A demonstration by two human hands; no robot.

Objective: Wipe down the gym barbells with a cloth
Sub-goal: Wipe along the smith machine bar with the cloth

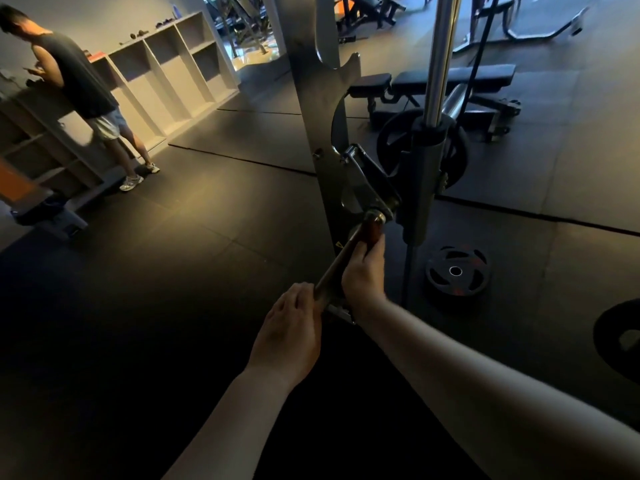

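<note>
At the far left, a person (76,74) stands by the open shelves (180,64), well apart from my work. Nearer the middle, my left hand (289,327) is curled round the near end of the barbell (334,265), fingers closed together over the top of the shaft. The thumb is hidden beneath, so I cannot tell how it lies.

The bar sits mid-scene, low against the rack upright (311,98), with its far end meeting the hook and carriage there. Its long axis runs from near-left to far-right, pointing away from me toward the chrome guide rod (440,57).

Just right of the left hand, my right hand (363,275) grips the shaft further along, fingers wrapped round and pressed together. A reddish-brown cloth (375,232) is bunched under the fingertips at the bar's far end — in this dim light I judge it to be the cloth rather than a sleeve on the bar.

To do this stroke well, I would steady the bar with the left hand. Then I would draw the cloth-wrapped right hand along the shaft toward me in one long pull, twisting as it goes so the underside gets wiped too. I would press firmly, since any knurling traps grime. The spot by the hook looks tight — I would mind my fingers there.

Farther right, a weight plate (457,271) lies flat on the floor mat, and a bench (450,77) stands beyond.
</note>
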